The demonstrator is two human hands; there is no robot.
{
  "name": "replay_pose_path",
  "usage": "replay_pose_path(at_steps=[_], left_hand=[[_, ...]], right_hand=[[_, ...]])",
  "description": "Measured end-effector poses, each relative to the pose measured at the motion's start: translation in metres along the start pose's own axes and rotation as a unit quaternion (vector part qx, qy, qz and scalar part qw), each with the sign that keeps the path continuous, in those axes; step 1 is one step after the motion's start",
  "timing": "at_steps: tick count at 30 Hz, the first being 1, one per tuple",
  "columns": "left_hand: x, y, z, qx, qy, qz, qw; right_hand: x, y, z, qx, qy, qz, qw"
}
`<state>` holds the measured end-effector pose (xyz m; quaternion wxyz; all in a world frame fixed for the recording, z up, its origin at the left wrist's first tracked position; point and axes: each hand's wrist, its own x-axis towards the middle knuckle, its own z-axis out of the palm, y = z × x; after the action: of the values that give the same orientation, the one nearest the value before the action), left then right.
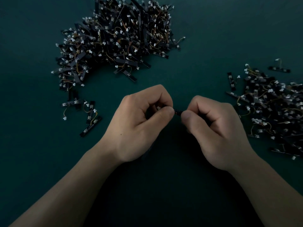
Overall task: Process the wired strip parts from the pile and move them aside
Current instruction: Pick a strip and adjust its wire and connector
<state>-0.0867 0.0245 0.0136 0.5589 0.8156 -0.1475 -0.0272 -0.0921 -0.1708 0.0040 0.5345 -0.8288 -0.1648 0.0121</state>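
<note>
I see the left hand [141, 123] and right hand [214, 128] each pinching an end of one strip [177, 111], its long axis running left-right. The side heap [270, 108] lies nearer the right hand.

No readable text for you here. Pale marks across pile [114, 38] and side heap [275, 104]: too small, too dim to read. Strip part [177, 111] you hold: mostly covered, nothing legible.
</note>
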Motion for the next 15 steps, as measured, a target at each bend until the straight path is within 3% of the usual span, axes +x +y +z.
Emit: replay_pose_path(at_steps=[5,11,15], left_hand=[[0.0007,-0.0013,0.0013,0.052,0.003,0.002,0.999],[0.0008,-0.0057,0.002,0.001,0.02,0.003,1.0],[0.0041,-0.0091,0.0029,-0.053,0.076,-0.015,0.996]], right_hand=[[0.0016,0.0009,0.0019,-0.072,-0.049,-0.004,0.996],[0.0019,0.0053,0.0,-0.03,-0.048,-0.021,0.998],[-0.0022,0.0042,0.0001,0.016,0.066,-0.088,0.994]])
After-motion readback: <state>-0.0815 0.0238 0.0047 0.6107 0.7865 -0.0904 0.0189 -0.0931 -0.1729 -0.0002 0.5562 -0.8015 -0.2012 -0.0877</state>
